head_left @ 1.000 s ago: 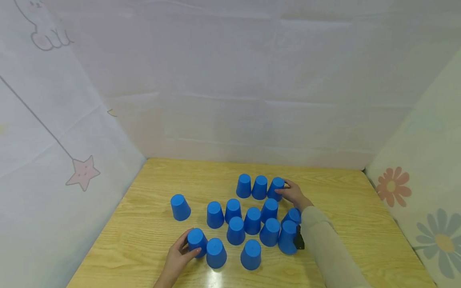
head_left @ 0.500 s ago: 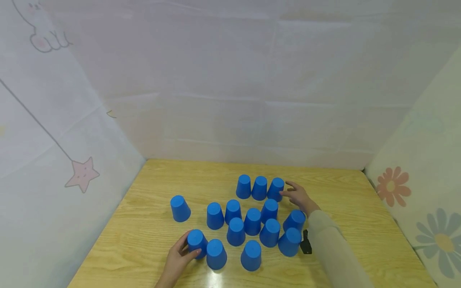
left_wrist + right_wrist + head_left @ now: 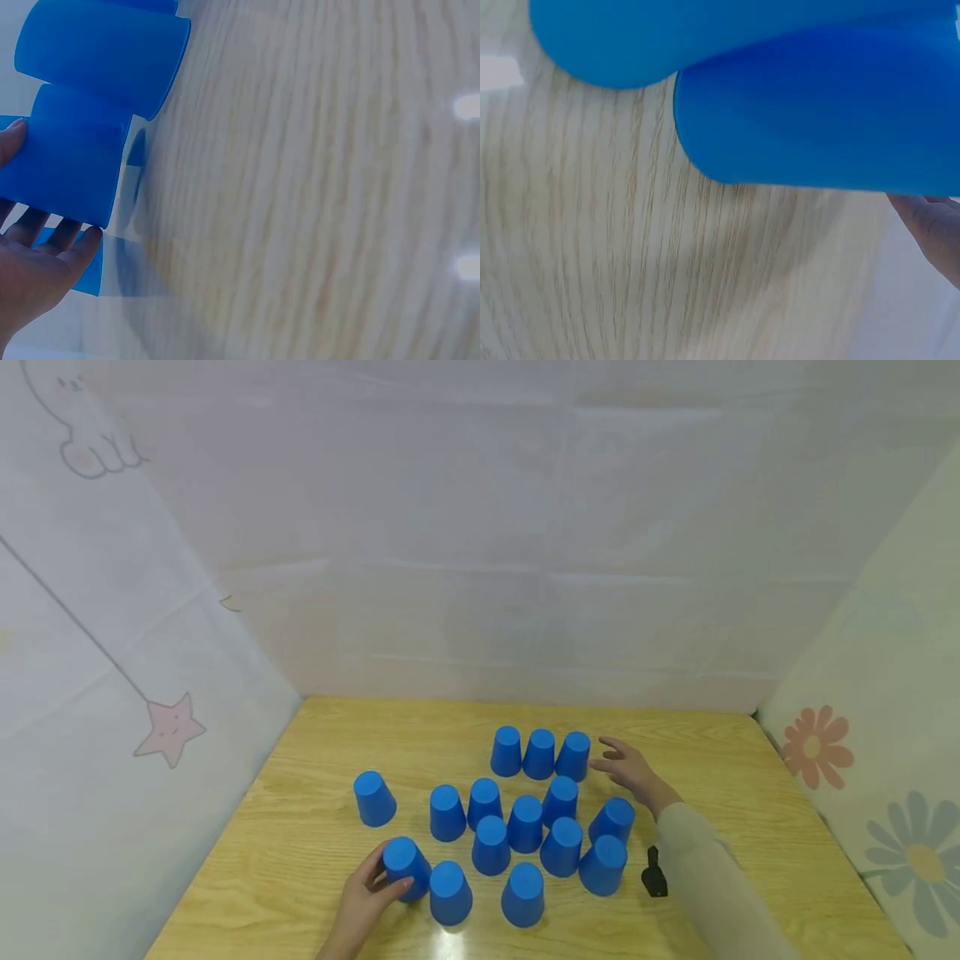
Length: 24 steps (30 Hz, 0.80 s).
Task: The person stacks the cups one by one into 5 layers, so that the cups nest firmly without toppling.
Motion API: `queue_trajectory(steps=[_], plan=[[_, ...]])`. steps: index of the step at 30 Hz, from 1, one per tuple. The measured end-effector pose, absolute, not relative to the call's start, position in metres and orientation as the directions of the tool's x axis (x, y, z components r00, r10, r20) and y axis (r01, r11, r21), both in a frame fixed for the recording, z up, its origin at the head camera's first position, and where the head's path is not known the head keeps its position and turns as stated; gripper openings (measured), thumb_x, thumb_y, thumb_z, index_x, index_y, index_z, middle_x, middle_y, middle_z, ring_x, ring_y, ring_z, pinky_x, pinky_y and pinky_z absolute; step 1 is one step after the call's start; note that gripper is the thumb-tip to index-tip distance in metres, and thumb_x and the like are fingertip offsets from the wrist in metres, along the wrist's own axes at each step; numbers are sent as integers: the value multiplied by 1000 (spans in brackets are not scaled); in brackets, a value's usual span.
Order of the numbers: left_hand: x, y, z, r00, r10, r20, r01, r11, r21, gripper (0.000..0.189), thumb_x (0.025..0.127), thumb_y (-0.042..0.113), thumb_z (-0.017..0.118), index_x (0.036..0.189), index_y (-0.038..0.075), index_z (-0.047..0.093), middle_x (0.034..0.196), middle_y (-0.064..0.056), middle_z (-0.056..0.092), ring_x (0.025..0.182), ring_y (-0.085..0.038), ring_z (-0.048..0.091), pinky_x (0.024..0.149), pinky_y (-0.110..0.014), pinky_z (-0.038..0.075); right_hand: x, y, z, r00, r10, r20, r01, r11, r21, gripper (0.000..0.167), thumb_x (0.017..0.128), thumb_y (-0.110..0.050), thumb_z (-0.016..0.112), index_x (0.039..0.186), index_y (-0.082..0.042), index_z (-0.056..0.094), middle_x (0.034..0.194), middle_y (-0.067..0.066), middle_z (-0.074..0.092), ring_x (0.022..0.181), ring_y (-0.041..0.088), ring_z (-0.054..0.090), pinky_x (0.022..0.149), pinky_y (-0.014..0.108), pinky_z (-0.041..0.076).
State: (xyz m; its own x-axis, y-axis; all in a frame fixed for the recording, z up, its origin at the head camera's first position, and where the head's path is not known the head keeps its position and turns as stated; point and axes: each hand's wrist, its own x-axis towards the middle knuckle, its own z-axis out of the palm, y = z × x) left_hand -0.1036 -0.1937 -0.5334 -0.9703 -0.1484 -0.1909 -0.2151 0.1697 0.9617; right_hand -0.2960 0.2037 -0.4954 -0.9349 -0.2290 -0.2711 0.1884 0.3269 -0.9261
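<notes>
My left hand (image 3: 365, 900) grips an upside-down blue plastic cup (image 3: 406, 868) at the front left, its thumb on the near side. In the left wrist view the thumb lies on one side of this cup (image 3: 60, 169) and the fingers along the other. Another inverted cup (image 3: 451, 893) stands close to its right. At the back right my right hand (image 3: 628, 770) has its fingers extended and holds nothing. Just left of those fingertips is the end cup (image 3: 573, 757) of a row of three. Two big blue cups (image 3: 817, 112) fill the top of the right wrist view.
Several more inverted blue cups (image 3: 525, 823) stand in the middle of the wooden table (image 3: 750, 827). Two (image 3: 603, 865) stand near my right forearm, and one (image 3: 374, 799) stands alone at left. A small black device (image 3: 654, 877) shows beside the right sleeve. White cloth walls surround the table.
My right hand has let go of the back row's end cup and drawn off to the right. The cup by the right forearm has tipped back level. My left hand has shifted its cup slightly left.
</notes>
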Motion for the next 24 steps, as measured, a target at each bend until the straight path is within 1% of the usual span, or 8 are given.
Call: queue_trajectory(steps=[8,17,24], plan=[[-112,-200,-524,-985,-130,-114,-137,186,973,63,72,16,70,127,6,41,126,-16,42,114,-35,37,88,-45,36,-287,217,-491,-939,-248,-238,147,336,-930,70,82,-20,60,137,-7,20,134,27,20,120,40,24,93,49,27],[-119,-208,-510,-990,-104,-92,-114,229,967,62,72,18,70,126,9,43,124,-15,44,112,-33,40,88,-44,37,-272,227,-486,-937,-289,-195,91,336,-937,73,80,-27,62,137,-8,20,134,26,22,118,39,28,92,51,29],[-129,-213,-497,-996,-74,-43,-61,260,964,59,72,18,70,125,9,44,123,-15,45,112,-32,41,89,-44,36,-261,237,-486,-941,-290,-173,65,348,-935,69,83,-28,57,137,-8,19,133,27,23,117,39,30,91,52,28]])
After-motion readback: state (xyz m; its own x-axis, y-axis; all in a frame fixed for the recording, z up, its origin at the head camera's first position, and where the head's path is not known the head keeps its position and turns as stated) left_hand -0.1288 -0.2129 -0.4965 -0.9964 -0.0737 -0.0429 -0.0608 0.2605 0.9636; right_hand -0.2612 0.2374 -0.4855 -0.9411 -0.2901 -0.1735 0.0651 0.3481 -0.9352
